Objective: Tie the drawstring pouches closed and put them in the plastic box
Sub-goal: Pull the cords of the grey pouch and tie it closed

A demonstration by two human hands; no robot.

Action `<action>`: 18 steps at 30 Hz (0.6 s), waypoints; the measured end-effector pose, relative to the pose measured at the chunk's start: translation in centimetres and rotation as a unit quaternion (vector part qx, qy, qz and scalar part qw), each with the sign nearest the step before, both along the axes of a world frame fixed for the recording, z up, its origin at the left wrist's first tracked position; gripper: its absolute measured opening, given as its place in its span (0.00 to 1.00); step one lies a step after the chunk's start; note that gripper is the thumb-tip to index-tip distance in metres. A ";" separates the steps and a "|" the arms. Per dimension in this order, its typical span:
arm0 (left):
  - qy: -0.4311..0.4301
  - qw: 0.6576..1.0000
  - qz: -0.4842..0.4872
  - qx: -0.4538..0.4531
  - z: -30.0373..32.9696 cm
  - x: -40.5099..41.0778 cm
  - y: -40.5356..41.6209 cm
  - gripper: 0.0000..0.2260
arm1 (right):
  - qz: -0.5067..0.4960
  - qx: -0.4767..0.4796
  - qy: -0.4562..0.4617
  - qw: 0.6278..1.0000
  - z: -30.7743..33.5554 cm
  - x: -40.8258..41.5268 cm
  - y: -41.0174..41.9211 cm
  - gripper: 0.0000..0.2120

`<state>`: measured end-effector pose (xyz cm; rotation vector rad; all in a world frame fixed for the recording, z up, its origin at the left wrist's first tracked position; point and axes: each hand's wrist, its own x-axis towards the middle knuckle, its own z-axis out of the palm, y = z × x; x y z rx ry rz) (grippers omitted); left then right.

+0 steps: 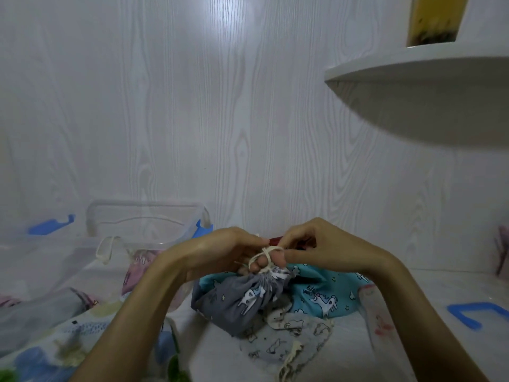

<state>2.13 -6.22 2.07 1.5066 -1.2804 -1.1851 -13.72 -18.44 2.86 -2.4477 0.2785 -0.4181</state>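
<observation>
Your left hand (220,252) and right hand (316,244) pinch the cream drawstring (265,257) of the grey pouch (239,297), which lies over teal (325,293) and pale (289,334) pouches. The clear plastic box (143,224) sits far left; your fingers hide the knot.

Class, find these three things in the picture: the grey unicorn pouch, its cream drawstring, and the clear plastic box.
grey unicorn pouch (237,299), head view, on its printed side.
cream drawstring (265,257), head view, on the loop wound above the gathered neck.
clear plastic box (143,216), head view, on its back wall.
</observation>
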 end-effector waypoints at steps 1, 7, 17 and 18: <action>-0.002 1.000 0.019 -0.001 0.0 0.2 0.0 0.15 | -0.006 0.011 -0.003 1.000 0.3 -0.4 0.0 0.08; 0.086 0.991 0.072 -0.072 -0.1 0.2 -0.1 0.13 | 0.004 0.122 -0.037 0.992 1.9 -2.6 0.5 0.11; 0.145 0.966 0.147 -0.155 -0.2 -0.2 -0.1 0.08 | -0.048 0.064 -0.036 0.996 1.8 -1.2 0.7 0.15; 0.138 0.968 0.142 -0.155 -0.2 -0.2 -0.1 0.07 | -0.071 0.040 -0.051 0.995 1.5 -0.9 0.5 0.11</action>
